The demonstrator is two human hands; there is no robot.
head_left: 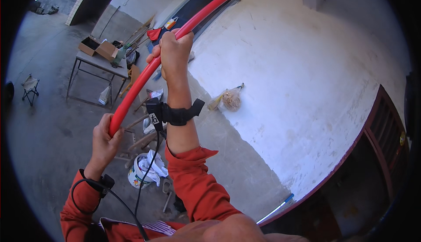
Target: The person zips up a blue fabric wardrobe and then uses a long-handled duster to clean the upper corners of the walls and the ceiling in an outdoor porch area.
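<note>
A long red pole (137, 89) slants from lower left to upper right, and its far end runs out of the picture at the top. My left hand (104, 140) is closed around its lower end. Higher up, my right hand (176, 49) grips the same pole with the arm stretched out. Black straps with small devices and cables sit on both forearms, below the red sleeves. Behind the pole rises a wall (296, 64), white above and grey below. What the pole's upper end touches is out of view.
To the left stands a metal-framed table (98, 61) carrying an open cardboard box (98, 48). A white bucket (135, 176) with cloths stands on the floor near wooden stools. A folding stool (30, 87) is further left. A bag of straw-like strands (231, 100) hangs on the wall. At right is a doorway (371, 133).
</note>
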